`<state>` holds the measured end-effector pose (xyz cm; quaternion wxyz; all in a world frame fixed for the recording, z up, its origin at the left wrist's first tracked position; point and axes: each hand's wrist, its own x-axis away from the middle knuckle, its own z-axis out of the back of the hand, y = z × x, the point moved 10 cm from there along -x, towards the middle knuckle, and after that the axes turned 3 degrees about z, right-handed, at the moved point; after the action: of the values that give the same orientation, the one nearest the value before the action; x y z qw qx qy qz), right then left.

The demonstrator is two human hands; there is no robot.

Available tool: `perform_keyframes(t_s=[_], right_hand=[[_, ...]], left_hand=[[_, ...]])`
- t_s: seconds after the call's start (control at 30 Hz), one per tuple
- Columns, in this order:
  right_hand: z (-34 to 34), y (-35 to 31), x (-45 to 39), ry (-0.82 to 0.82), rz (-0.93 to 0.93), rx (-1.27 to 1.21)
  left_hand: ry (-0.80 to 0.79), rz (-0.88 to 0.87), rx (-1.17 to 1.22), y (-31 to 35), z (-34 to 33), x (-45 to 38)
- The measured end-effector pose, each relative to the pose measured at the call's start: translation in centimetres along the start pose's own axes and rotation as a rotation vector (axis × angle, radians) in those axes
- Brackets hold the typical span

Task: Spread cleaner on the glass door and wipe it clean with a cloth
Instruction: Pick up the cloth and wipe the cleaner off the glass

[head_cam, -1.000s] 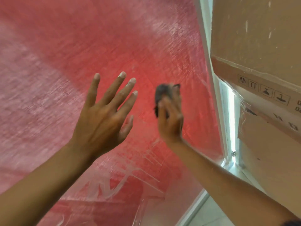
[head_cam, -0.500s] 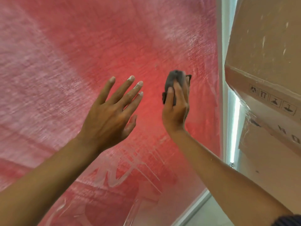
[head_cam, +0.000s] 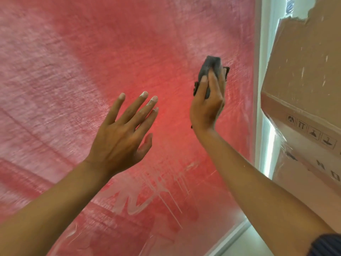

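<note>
The glass door (head_cam: 77, 74) fills the view, red behind it and hazy with white cleaner smears; thicker streaks and drips run near the bottom middle. My right hand (head_cam: 207, 106) presses a dark grey cloth (head_cam: 210, 68) against the glass near the door's right edge, fingers laid over the cloth and gripping it. My left hand (head_cam: 123, 135) is raised to the left of it, fingers spread and straight with white residue on the tips, holding nothing. Whether the left hand touches the glass I cannot tell.
A white door frame (head_cam: 262, 89) runs down the right side of the glass. Large cardboard boxes (head_cam: 304, 89) wrapped in clear film stand close on the right. A strip of pale floor (head_cam: 245, 244) shows at the bottom right.
My right hand has moved the cloth up and to the right along the glass toward the frame. The left hand has stayed spread, shifting slightly right in the view.
</note>
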<state>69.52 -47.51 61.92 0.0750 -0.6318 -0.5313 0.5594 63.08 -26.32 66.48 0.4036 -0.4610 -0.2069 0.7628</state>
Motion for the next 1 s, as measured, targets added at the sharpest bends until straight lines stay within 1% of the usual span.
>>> perform_keyframes(t_s=[0.03, 0.07, 0.13, 0.17, 0.2, 0.23, 0.27, 0.33, 0.37, 0.4, 0.43, 0.47, 0.5, 0.57, 0.6, 0.63, 0.67, 0.7, 0.8, 0.83, 0.87, 0.9, 0.93, 1.0], right_hand=[[-0.3, -1.3, 0.9, -0.058, 0.097, -0.004], [-0.5, -2.7, 2.7, -0.145, 0.247, -0.007], [-0.7, -4.9, 8.0, -0.377, 0.541, -0.011], [-0.6, -5.1, 9.9, -0.478, 0.630, 0.006], [-0.6, -5.1, 10.1, -0.519, 0.671, 0.016], [-0.7, -5.0, 9.0, -0.489, 0.664, 0.010], [-0.9, -4.7, 6.8, -0.409, 0.591, -0.008], [-1.3, -4.0, 1.0, -0.188, 0.330, -0.027], [-1.7, -4.2, -1.0, -0.109, 0.223, -0.037], [-2.2, -4.8, -1.7, -0.073, 0.164, -0.042], [-2.6, -5.9, -1.4, -0.071, 0.174, -0.036], [-2.9, -7.1, -0.1, -0.104, 0.250, -0.030], [-3.0, -8.3, 2.1, -0.181, 0.375, -0.027], [-2.7, -9.5, 7.3, -0.384, 0.659, -0.016], [-2.4, -9.4, 8.9, -0.473, 0.760, -0.005], [-2.2, -9.1, 9.2, -0.518, 0.828, 0.004], [-2.2, -8.9, 8.5, -0.507, 0.849, 0.004], [-2.3, -8.5, 6.9, -0.457, 0.797, 0.002], [-2.4, -6.6, 1.1, -0.210, 0.393, -0.006], [-2.5, -6.3, 0.7, -0.168, 0.292, -0.009], [-2.6, -6.6, 1.1, -0.170, 0.273, -0.009], [-2.7, -7.3, 2.3, -0.213, 0.334, -0.008], [-2.6, -8.3, 3.9, -0.288, 0.461, -0.013], [-2.4, -9.3, 7.4, -0.488, 0.751, -0.018]], left_hand=[[0.008, 0.001, 0.000, 0.0, 0.0, 0.0], [0.015, 0.001, 0.001, 0.0, 0.1, 0.0], [0.026, 0.006, 0.004, -0.1, 0.2, 0.0], [0.024, 0.009, 0.007, -0.1, 0.2, 0.0], [0.020, 0.012, 0.011, 0.0, 0.1, 0.0], [0.017, 0.016, 0.012, 0.0, 0.1, 0.0], [0.014, 0.022, 0.010, 0.0, 0.2, 0.1], [0.009, 0.042, 0.003, -0.3, 0.4, 0.3], [0.013, 0.056, -0.006, -0.6, 0.7, 0.5], [0.025, 0.072, -0.017, -0.9, 1.2, 0.7], [0.044, 0.089, -0.029, -1.3, 1.6, 0.9], [0.060, 0.103, -0.043, -1.7, 2.0, 1.1], [0.066, 0.118, -0.053, -2.2, 2.2, 1.3], [0.057, 0.140, -0.063, -2.9, 2.2, 1.8], [0.051, 0.150, -0.070, -3.0, 2.0, 2.0], [0.048, 0.159, -0.077, -3.1, 1.9, 2.2], [0.048, 0.170, -0.085, -3.0, 1.9, 2.3], [0.047, 0.184, -0.088, -2.9, 1.9, 2.4], [0.047, 0.223, -0.080, -2.8, 1.8, 2.4], [0.044, 0.231, -0.082, -2.7, 1.8, 2.3], [0.042, 0.240, -0.088, -2.7, 1.8, 2.3], [0.041, 0.250, -0.094, -2.6, 1.7, 2.4], [0.042, 0.265, -0.095, -2.5, 1.7, 2.4], [0.043, 0.285, -0.093, -2.4, 1.7, 2.5]])
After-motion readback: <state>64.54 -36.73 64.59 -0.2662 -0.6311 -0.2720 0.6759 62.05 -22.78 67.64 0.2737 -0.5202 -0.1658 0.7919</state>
